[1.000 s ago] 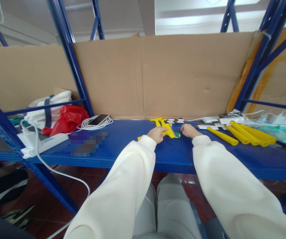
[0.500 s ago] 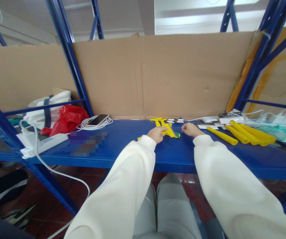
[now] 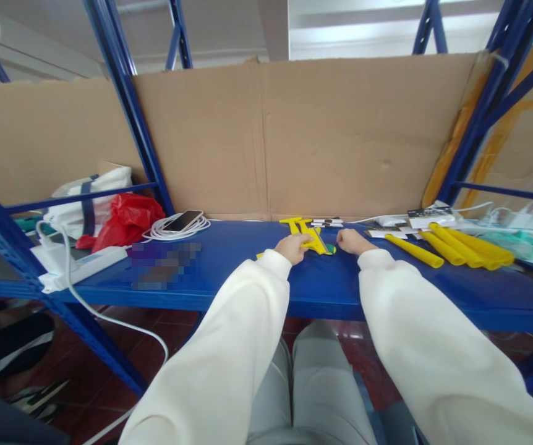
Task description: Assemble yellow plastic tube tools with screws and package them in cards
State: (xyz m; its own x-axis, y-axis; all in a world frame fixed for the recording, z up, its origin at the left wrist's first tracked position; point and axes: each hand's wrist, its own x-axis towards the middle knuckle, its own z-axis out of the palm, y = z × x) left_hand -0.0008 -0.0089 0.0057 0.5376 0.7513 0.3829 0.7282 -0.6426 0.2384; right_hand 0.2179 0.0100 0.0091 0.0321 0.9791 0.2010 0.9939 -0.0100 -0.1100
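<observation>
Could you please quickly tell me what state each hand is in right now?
Left hand: closed, holding a yellow scraper.
Right hand: curled; whether it is fully closed or holding something cannot be told.

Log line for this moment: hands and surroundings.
left hand: holding yellow tool | right hand: curled beside tool, contents unclear | farther right: long yellow pieces | surface: blue shelf

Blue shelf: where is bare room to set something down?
Bare shelf lies between the coiled white cable and the yellow plastic tool in the left hand; another strip runs in front of the yellow tubes. It is crowded behind them, with black printed packets.
</observation>
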